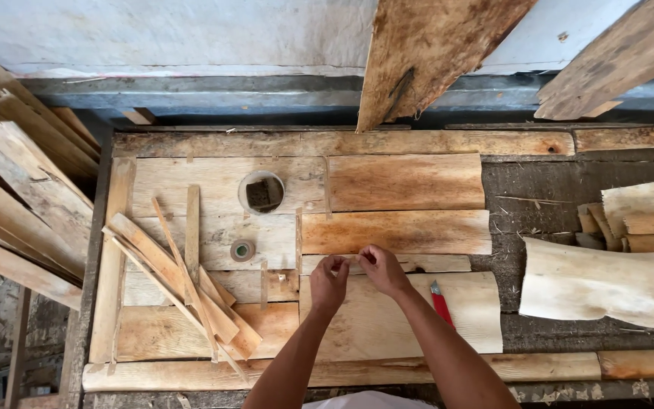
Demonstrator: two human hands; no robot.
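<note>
Head view, rough pale wooden surface of flat grainy planks, left hand and right hand close together, fingers pinched on something too small to tell, over a smooth light board, red-handled knife just right, tape roll left, thin splintery strips farther left.

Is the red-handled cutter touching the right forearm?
Cannot tell. In the head view the red-handled cutter lies on the board right beside the right forearm, which partly overlaps it.

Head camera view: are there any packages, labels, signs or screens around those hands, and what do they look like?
None show.
Nearest to one: small tape roll, left of the hands, round, greenish-grey, lying flat on the wooden boards.
Red-handled tool, right of the right forearm, slim; no label visible.
</note>
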